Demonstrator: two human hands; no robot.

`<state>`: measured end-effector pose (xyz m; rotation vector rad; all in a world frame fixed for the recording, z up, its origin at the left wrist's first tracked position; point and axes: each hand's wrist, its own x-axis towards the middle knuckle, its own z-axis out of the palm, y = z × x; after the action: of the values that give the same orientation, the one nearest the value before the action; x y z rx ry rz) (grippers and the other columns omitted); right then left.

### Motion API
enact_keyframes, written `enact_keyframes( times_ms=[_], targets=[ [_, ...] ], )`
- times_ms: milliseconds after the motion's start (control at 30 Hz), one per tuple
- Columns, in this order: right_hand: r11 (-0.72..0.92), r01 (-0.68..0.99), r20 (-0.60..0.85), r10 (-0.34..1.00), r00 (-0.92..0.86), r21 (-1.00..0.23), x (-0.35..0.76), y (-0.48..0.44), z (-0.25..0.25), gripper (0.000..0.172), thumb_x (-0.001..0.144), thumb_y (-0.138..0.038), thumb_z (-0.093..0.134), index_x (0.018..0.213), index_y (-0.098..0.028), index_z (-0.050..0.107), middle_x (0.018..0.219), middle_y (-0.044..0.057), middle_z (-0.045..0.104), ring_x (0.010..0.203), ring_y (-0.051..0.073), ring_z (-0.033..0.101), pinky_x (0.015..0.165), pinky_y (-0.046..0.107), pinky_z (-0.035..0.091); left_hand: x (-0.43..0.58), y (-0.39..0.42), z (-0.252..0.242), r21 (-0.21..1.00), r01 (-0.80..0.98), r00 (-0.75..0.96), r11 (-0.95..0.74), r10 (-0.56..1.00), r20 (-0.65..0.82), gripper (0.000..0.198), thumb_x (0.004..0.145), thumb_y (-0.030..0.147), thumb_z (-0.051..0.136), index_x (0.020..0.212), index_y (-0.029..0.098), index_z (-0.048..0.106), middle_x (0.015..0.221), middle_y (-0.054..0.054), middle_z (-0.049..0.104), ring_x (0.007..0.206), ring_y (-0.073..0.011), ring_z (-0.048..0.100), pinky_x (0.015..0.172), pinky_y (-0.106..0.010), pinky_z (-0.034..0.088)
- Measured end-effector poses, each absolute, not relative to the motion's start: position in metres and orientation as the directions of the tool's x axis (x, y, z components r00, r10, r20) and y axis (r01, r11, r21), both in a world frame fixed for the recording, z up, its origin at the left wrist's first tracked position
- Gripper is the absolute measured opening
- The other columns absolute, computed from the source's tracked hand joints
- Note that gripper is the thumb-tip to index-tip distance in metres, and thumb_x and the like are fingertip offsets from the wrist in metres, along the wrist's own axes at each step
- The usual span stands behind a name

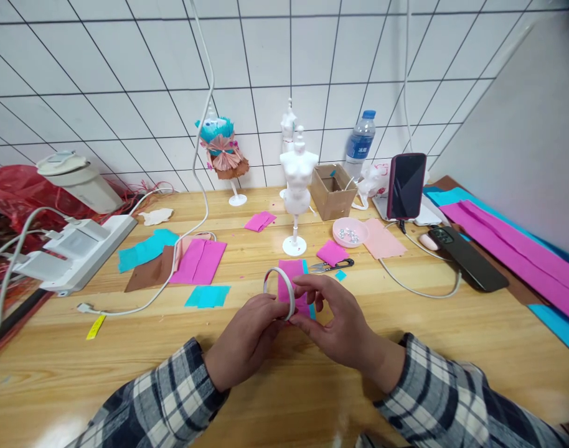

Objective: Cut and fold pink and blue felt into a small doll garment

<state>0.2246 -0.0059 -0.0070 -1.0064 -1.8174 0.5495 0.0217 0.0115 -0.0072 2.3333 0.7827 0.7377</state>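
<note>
A roll of white tape (290,291) stands on edge between my hands. My left hand (251,333) has its fingers closed round the roll's lower left side. Curled at the roll's right side, my right hand (343,320) has its thumb and fingertips near the lower rim; whether they pinch a tape end is too small to tell. Just beyond lies a magenta paper piece (289,270) with a blue strip along its right edge, partly hidden by the roll and fingers. Small black-handled snips (331,266) lie to the right of it, near a folded magenta square (332,252).
A white mannequin (297,180) on a stand is behind the paper, beside a cardboard box (333,193). Pink dish (350,232), phone (406,186) and black phone (469,258) are at right. A cable (160,292) crosses the left side near a power strip (88,255).
</note>
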Motion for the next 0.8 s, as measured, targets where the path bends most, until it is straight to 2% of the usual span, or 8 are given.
enact_keyframes(
  times_ms=[233,567,700,800],
  targets=[
    [0.573,0.418,0.521,0.818,-0.244,-0.705,0.226,-0.008,-0.003,0.038,0.079,-0.021,0.070,0.113,-0.026,0.053,0.092,0.001,0.063,0.082,0.017,0.056,0.072,0.031,0.047,0.021,0.013,-0.007,0.590,0.343,0.707,-0.731,0.615,0.350,0.033,0.090,0.005,0.037,0.113,0.023,0.053,0.103,-0.006,0.066,0.097,-0.0205,0.059,0.084,-0.035,0.045],
    [0.450,0.433,0.399,0.893,-0.208,-0.781,0.225,-0.005,-0.007,0.028,0.080,-0.017,0.066,0.103,-0.025,0.052,0.088,0.000,0.062,0.077,0.015,0.057,0.066,0.028,0.046,0.020,0.013,-0.007,0.494,0.445,0.720,-0.747,0.627,0.298,0.031,0.093,0.007,0.037,0.117,0.021,0.051,0.088,-0.004,0.063,0.084,-0.0191,0.053,0.081,-0.036,0.040],
    [0.373,0.433,0.311,0.927,-0.210,-0.820,0.226,-0.005,-0.012,0.021,0.079,-0.016,0.065,0.087,-0.023,0.046,0.086,0.000,0.061,0.070,0.013,0.055,0.061,0.026,0.045,0.021,0.010,0.002,0.464,0.491,0.713,-0.737,0.646,0.272,0.028,0.092,0.018,0.047,0.119,0.020,0.052,0.082,-0.003,0.062,0.079,-0.0199,0.051,0.076,-0.036,0.037],
    [0.312,0.414,0.241,0.947,-0.214,-0.855,0.225,-0.006,-0.012,0.026,0.078,-0.021,0.068,0.094,-0.024,0.048,0.089,0.000,0.063,0.067,0.012,0.057,0.056,0.023,0.044,0.019,0.009,0.003,0.424,0.553,0.640,-0.718,0.691,0.336,0.022,0.093,0.024,0.049,0.111,0.020,0.060,0.071,-0.001,0.059,0.069,-0.0183,0.051,0.069,-0.033,0.034]
  ],
)
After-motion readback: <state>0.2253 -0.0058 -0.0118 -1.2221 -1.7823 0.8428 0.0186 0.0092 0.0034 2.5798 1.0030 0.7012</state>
